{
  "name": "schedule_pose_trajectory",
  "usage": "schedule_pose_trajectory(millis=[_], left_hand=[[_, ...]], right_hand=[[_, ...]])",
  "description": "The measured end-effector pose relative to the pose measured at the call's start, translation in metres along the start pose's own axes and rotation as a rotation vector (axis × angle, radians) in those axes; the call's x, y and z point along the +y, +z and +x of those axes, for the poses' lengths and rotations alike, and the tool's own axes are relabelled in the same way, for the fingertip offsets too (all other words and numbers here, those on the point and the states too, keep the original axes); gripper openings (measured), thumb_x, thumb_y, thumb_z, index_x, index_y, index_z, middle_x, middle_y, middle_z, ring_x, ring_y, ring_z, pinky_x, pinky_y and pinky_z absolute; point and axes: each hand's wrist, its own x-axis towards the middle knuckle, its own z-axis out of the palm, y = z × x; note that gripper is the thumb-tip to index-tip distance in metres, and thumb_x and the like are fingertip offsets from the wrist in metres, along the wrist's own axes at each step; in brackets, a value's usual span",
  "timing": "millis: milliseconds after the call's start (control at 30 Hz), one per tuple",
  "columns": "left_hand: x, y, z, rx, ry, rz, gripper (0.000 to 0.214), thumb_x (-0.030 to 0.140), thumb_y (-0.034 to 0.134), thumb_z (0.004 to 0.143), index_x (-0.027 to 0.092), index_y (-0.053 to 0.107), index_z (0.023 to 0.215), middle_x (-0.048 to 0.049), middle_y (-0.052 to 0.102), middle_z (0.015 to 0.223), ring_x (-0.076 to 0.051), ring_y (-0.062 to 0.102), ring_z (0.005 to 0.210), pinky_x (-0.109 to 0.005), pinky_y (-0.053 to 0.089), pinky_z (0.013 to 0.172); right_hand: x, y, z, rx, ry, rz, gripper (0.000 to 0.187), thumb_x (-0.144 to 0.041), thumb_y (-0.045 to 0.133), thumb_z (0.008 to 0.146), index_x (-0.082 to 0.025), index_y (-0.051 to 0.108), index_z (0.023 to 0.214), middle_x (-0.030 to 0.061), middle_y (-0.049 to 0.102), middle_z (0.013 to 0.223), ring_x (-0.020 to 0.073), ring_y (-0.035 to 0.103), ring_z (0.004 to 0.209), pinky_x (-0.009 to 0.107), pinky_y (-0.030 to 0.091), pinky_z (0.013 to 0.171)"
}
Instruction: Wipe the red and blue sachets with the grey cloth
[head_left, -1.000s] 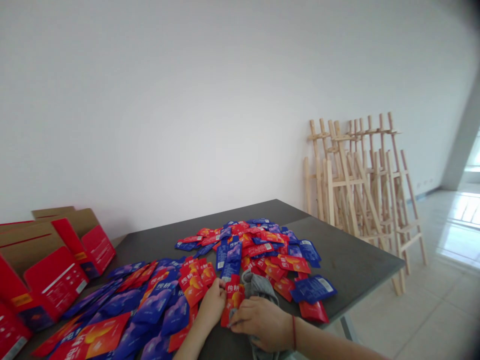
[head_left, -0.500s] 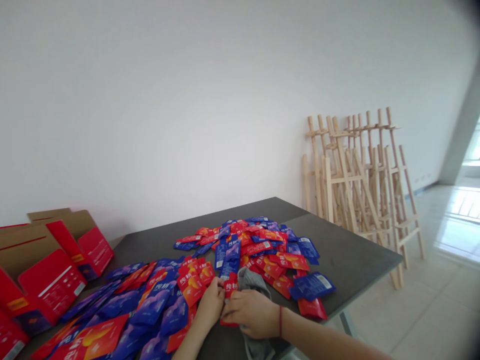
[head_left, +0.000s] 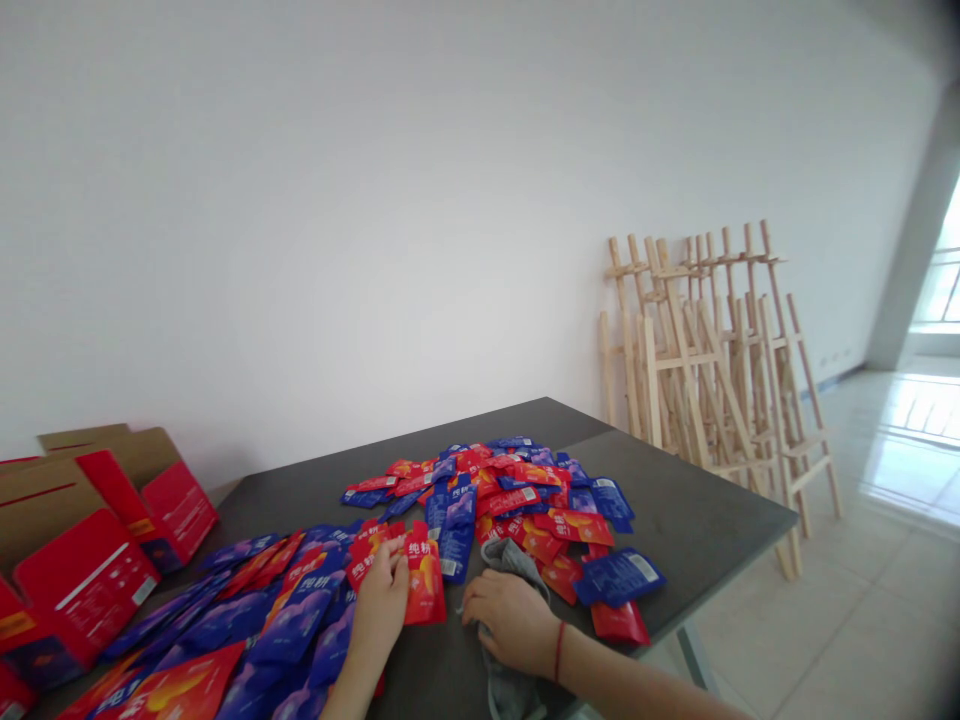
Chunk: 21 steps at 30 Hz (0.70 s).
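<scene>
A red pouch (head_left: 425,580) with white lettering and an orange fruit picture is at the fingers of my left hand (head_left: 384,590), which pinches it by its left side. It lies over the right edge of the near pile of red and blue pouches (head_left: 300,600). My right hand (head_left: 517,618) rests to the right with fingers curled over a grey cloth (head_left: 511,556); part of the cloth is hidden under the palm. Just beyond both hands spreads a second heap of red and blue pouches (head_left: 510,490).
Opened red cardboard boxes (head_left: 90,580) stand along the left side of the dark table (head_left: 675,500). Several wooden easels (head_left: 697,360) lean by the white wall, past the table's right edge. A blue pouch (head_left: 619,577) lies near that edge.
My left hand has moved left with the red pouch, away from the cloth. My right hand no longer covers the pouch and stays with the cloth.
</scene>
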Motion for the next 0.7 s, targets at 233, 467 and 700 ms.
schedule_pose_trajectory(millis=[233, 467, 700], left_hand=[[0.020, -0.002, -0.009, -0.058, 0.005, 0.116, 0.027, 0.024, 0.042, 0.089, 0.022, 0.049, 0.115, -0.0030, 0.071, 0.088, -0.021, 0.069, 0.083, -0.029, 0.046, 0.074], [0.034, 0.029, -0.017, -0.265, 0.057, 0.072, 0.018, 0.019, 0.043, 0.088, 0.022, 0.052, 0.103, 0.0045, 0.062, 0.064, -0.017, 0.064, 0.062, -0.025, 0.042, 0.063], [0.018, 0.039, -0.024, -0.317, 0.059, -0.055, 0.017, 0.012, 0.048, 0.077, 0.024, 0.052, 0.089, 0.0036, 0.062, 0.076, -0.015, 0.062, 0.073, -0.024, 0.045, 0.069]], right_hand=[[0.015, -0.002, 0.004, 0.327, 0.275, 0.192, 0.041, -0.004, 0.052, 0.072, -0.017, 0.060, 0.109, 0.0075, 0.063, 0.113, 0.0197, 0.056, 0.108, 0.030, 0.041, 0.098], [0.018, -0.005, 0.017, 0.143, 0.346, 0.225, 0.025, -0.017, 0.053, 0.083, -0.017, 0.067, 0.104, 0.0082, 0.070, 0.105, 0.0211, 0.064, 0.099, 0.029, 0.045, 0.088], [0.023, -0.004, 0.036, 0.095, 0.497, 0.212, 0.043, -0.019, 0.071, 0.068, -0.017, 0.066, 0.110, 0.0087, 0.072, 0.100, 0.0250, 0.066, 0.093, 0.030, 0.047, 0.078]])
